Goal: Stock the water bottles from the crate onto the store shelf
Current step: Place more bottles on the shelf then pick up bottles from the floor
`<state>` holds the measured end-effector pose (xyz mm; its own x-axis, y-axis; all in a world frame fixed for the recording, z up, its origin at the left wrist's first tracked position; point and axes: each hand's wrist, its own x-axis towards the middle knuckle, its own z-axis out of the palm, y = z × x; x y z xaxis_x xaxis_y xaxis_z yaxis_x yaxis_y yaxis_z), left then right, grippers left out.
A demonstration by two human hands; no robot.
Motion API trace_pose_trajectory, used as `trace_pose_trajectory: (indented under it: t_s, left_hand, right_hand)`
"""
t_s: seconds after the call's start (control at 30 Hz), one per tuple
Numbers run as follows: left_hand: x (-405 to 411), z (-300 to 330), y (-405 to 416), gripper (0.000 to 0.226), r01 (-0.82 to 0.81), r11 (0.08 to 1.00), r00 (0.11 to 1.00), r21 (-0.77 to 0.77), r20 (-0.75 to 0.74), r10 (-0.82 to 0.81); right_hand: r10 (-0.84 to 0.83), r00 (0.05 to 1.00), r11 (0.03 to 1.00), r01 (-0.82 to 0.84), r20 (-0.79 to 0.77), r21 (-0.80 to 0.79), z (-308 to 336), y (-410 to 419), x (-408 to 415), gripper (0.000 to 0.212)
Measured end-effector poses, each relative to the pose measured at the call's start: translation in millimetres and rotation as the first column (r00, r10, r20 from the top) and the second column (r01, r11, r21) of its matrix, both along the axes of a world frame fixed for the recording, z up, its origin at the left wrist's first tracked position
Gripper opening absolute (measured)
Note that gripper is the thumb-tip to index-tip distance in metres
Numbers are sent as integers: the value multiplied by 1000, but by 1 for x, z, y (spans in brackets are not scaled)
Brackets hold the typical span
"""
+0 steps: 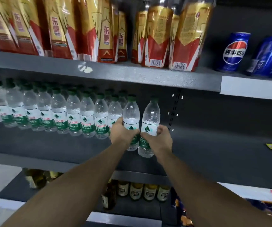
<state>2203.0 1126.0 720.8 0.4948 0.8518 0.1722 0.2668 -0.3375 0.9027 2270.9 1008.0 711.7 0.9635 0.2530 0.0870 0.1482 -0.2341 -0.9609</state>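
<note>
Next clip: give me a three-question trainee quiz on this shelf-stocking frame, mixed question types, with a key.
1. True or false: the left hand and the right hand each grip a water bottle.
2. Multiple choice: where do the two held bottles stand relative to the row of water bottles on the middle shelf? A) at its left end B) at its right end C) behind it
3. Fill in: the caps on the water bottles are ____ in colour.

Key:
1. True: left bottle, right bottle.
2. B
3. Green
</note>
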Motion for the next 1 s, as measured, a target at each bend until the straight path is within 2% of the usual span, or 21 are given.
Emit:
trace_pose_trajectory:
  t_s: [0.2, 0.33, 0.5, 0.7, 0.77, 0.9, 1.0]
  left_hand:
    - [24, -13, 7, 62, 4, 998, 1000, 59, -20, -3]
    - [38, -27, 11, 72, 9, 1000, 999, 17, -35, -8]
    - [63, -31, 25, 51, 31, 998, 999, 45, -21, -30]
    - [93, -38, 33, 42, -43, 989, 998, 144, -46, 50]
    - [103, -38, 36, 37, -39, 984, 992, 177, -112, 59]
    - [118, -32, 47, 43, 49, 970, 953, 236, -301, 25]
    - [125, -25, 51, 38, 68, 972, 924, 223, -381, 23]
  right_hand:
    - [-37, 999, 999, 37, -4, -17, -18, 6, 10, 61]
    - [-23, 1000, 999, 23, -14, -32, -25, 9, 18, 62]
    - [-20, 1000, 999, 20, -12, -48, -27, 22, 37, 63]
    - [1, 1000, 999, -1, 6, -49, -34, 41, 58, 62]
    - [6, 1000, 999, -6, 15, -49, -37, 45, 64, 63]
    - [24, 1000, 999, -23, 16, -31, -40, 46, 76, 67]
    - [27, 1000, 999, -27, 4, -28, -40, 47, 81, 66]
